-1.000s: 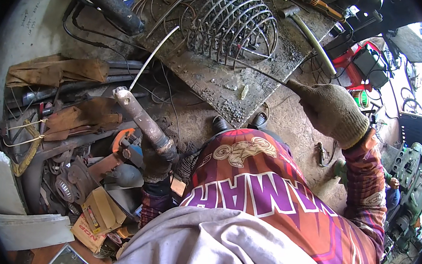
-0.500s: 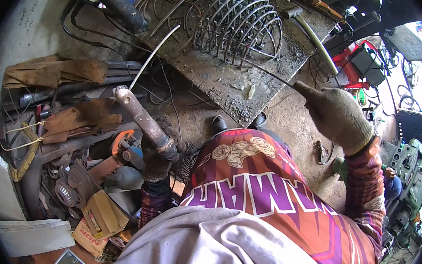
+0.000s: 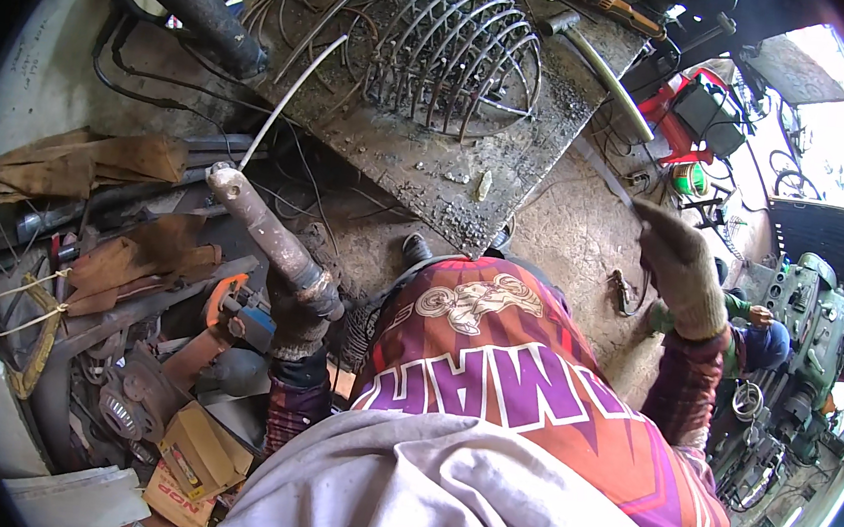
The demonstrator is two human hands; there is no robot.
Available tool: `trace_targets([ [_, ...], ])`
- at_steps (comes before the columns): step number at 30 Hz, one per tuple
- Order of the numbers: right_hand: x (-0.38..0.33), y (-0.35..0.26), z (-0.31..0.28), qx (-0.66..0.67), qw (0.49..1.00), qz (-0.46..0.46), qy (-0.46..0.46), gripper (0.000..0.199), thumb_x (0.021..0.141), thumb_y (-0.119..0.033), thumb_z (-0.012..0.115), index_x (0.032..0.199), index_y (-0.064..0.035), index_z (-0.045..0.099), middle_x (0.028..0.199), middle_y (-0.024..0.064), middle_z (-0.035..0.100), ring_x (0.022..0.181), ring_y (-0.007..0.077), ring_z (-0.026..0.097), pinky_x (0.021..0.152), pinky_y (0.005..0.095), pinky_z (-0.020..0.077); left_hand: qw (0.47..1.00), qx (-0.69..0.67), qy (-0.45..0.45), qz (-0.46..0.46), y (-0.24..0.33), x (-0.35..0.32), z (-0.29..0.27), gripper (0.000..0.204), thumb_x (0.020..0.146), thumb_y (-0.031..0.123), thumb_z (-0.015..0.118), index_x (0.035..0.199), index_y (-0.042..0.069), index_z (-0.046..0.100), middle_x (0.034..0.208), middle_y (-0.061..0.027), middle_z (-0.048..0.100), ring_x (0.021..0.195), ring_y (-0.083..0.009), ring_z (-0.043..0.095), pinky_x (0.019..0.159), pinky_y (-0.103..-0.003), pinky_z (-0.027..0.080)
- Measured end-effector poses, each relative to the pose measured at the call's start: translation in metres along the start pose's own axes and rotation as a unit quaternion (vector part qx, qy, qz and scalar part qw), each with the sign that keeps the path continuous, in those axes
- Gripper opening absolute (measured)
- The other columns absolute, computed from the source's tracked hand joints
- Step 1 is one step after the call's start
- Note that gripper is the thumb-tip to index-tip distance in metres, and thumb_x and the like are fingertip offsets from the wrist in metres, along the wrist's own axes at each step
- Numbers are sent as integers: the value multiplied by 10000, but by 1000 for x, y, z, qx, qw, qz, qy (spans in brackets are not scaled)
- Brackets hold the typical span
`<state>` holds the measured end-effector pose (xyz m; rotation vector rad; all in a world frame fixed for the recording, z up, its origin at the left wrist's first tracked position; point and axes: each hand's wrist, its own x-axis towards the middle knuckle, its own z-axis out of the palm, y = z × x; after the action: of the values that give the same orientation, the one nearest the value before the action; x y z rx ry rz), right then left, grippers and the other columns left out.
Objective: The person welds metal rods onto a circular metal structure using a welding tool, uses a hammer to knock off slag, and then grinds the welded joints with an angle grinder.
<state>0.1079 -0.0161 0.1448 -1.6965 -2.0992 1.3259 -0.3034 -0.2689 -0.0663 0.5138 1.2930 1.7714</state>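
Note:
My gloved left hand (image 3: 299, 318) is wrapped round a worn, tube-shaped welding electrode holder (image 3: 263, 225). From the holder's tip a pale, slightly bent welding electrode (image 3: 294, 94) points up toward the table's left edge. On the metal table (image 3: 419, 178) stands a curved, ribbed cage of metal rods (image 3: 460, 61). My gloved right hand (image 3: 680, 271) is right of the table, closed on a thin metal rod (image 3: 606, 171) that shows as a blurred streak toward the table's right edge. The rod is apart from the cage.
A hammer (image 3: 599, 73) and an orange power tool (image 3: 601, 0) lie on the table. A red plastic chair (image 3: 677, 125) stands beyond its right edge. Scrap metal and cardboard boxes (image 3: 199, 455) crowd the left. At the right, another person's hand (image 3: 760, 316) is near a green machine (image 3: 808, 307).
My right hand has drawn back from the table and turned, pulling the thin rod away from the cage. My left hand still grips the electrode holder; the whole view has shifted slightly.

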Motion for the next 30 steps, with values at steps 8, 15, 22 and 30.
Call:
trace_targets([
  [8,116,20,66,101,974,-24,203,364,1018,-232,643,1348,-84,685,915,78,750,824,163,707,745,321,556,921,-320,-112,-193,-18,14,-36,235,1022,210,594,1205,72,540,851,-35,554,731,-172,580,706,-345,530],
  [15,192,-10,66,-260,925,-135,241,298,939,-258,603,1191,-128,694,1074,184,741,1054,393,703,911,477,564,966,-208,-108,-113,-47,-5,-65,332,977,266,646,1226,68,549,976,-69,608,837,-225,641,773,-385,559],
  [22,200,-19,66,-321,928,-94,163,390,936,-441,658,1225,-186,721,1084,191,731,1049,391,694,901,499,554,958,260,116,-21,-80,-42,-119,665,808,236,799,1366,17,510,1177,-153,626,1079,-344,645,962,-460,535],
  [30,257,35,-22,-342,896,-48,278,594,910,-590,643,1367,-212,656,1383,228,628,1181,401,661,973,501,539,963,264,-11,52,12,-52,27,500,944,325,686,1325,37,535,1033,-105,653,990,-311,642,933,-463,524],
])
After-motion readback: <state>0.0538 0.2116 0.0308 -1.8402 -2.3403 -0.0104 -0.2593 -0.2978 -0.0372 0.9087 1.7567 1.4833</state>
